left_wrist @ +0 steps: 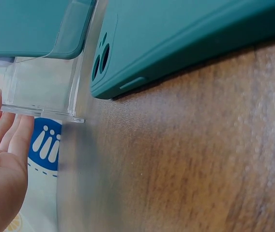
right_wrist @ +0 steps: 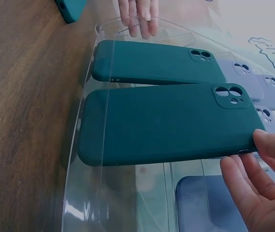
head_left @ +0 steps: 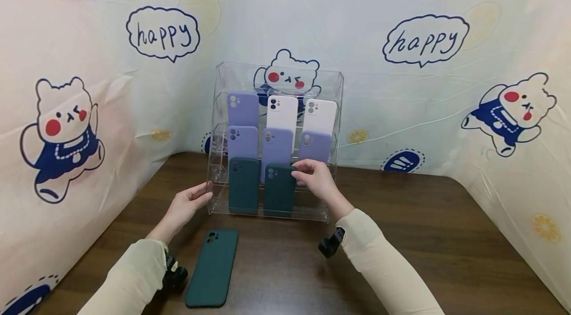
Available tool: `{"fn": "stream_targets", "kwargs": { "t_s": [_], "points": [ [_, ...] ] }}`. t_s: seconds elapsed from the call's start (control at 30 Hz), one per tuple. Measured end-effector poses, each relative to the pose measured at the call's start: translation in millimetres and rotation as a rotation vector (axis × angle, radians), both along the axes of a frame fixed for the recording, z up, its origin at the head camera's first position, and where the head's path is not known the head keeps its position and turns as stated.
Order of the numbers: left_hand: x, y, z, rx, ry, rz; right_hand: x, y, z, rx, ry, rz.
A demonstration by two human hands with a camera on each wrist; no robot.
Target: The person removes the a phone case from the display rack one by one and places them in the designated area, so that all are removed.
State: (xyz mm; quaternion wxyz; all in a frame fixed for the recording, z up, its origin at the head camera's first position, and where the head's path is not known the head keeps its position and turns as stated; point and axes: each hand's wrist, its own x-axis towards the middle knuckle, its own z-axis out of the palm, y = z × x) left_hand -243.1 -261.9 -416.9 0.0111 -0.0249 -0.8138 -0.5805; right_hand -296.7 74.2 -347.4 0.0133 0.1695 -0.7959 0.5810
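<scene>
Our right grip (head_left: 318, 179) is clamped on the upper right corner of a green phone case (head_left: 278, 191), thumb on its front and fingers behind the edge, with the case's foot behind the front lip of the clear rack (head_left: 312, 214), in the lowest row. Our left grip (head_left: 185, 207) is at the rack's left side, the clear wall pinched between thumb and fingers, perhaps to steady it. We judge the filling nearly done: left of the right grip, a second green case (head_left: 243, 186) stands in the same row, and behind and above are four purple cases (head_left: 277, 149) and two white cases (head_left: 282, 116). What seems left is a loose green case (head_left: 211, 270), flat on the worktop (head_left: 285, 265), nearer to us than the left grip and slightly to its right; the bare place below the right grip looks like its spot. There we see open room up to the rack's right wall, while the gap between the two standing green cases is narrow. The front lip would have to be cleared from above. The loose case lies just beside the left wrist camera (head_left: 175, 273), so drawing that arm back could nudge it.
</scene>
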Motion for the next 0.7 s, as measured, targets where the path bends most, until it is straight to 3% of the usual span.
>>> {"fn": "stream_targets", "kwargs": {
  "t_s": [0.2, 0.7],
  "points": [
    [0.4, -1.4, -0.7, -0.004, -0.002, 0.003, 2.9, 2.3, 6.4, -0.042, 0.003, -0.005],
    [1.6, -0.5, 1.7, 0.001, 0.005, -0.002, 19.9, 10.4, 35.3, -0.065, 0.111, 0.032]
  ]
}}
